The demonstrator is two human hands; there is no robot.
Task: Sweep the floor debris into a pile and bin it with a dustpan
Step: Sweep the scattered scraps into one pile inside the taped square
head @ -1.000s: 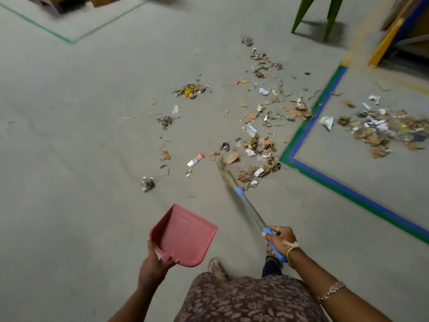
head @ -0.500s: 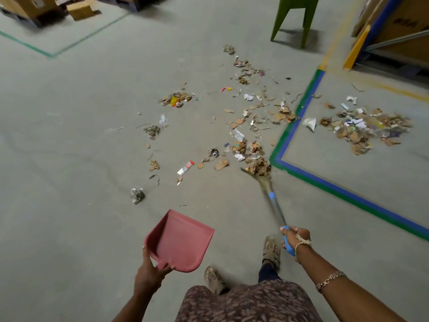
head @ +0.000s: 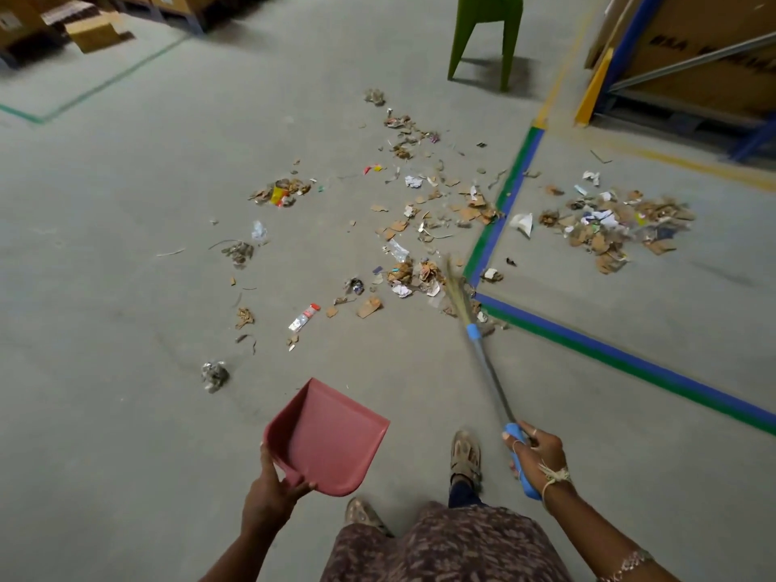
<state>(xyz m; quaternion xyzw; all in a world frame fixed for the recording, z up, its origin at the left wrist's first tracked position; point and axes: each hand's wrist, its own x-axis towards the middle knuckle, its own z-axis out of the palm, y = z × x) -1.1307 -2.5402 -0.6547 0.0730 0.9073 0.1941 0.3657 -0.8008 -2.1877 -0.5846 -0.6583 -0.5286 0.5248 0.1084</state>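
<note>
Head view: broom (head: 487, 363) bristles at the tape (head: 489, 239) corner, open floor (head: 105, 287) leftward.

One wide-angle camera, worn on the person's head, looks forward and steeply down at the floor (head: 126, 413) — the person's own patterned garment (head: 441, 548) fills the edge at 6 o'clock. Nearest the lens are the left hand (head: 268, 493) on the dustpan (head: 331, 434) at 7 o'clock and the right hand (head: 533, 451) on the broom (head: 487, 363) at 5 o'clock; debris (head: 420, 228) lies farther, mid-frame, and a green chair (head: 483, 39) — farthest — at 1 o'clock.
</note>
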